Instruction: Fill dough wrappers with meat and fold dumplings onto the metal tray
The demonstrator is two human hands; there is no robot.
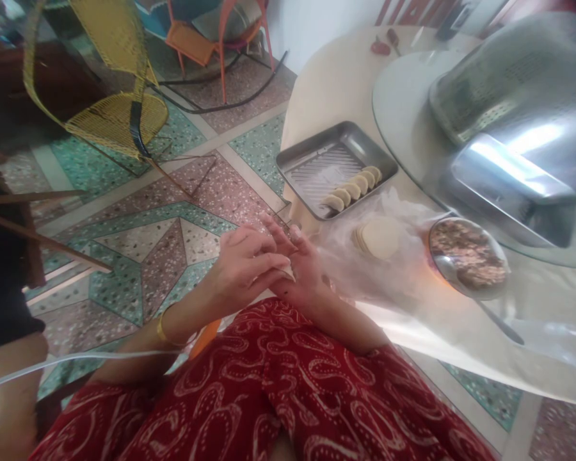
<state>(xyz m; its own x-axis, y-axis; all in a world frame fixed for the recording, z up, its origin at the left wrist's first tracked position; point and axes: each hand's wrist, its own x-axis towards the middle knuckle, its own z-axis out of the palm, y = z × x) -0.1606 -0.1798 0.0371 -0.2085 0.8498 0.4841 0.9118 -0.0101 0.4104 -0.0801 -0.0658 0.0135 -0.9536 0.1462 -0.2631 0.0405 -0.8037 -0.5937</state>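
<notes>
Left hand (247,259) against right hand (304,272); can't tell grip contents. Dough rounds (383,238) likely light, soft, tearable; lift by edge.

Round pale table (326,83) above a patterned floor (235,182).
Near the table's edge sits a metal tray (310,176), with clear plastic (333,259) just beside it and a bowl (503,287) past that; a glass disc (403,105) lies farther in, and a small red thing (380,46) near the far edge. The floor, speckled green and pink with cream bands, bears a yellow chair (110,121) and an orange chair (192,41).
</notes>
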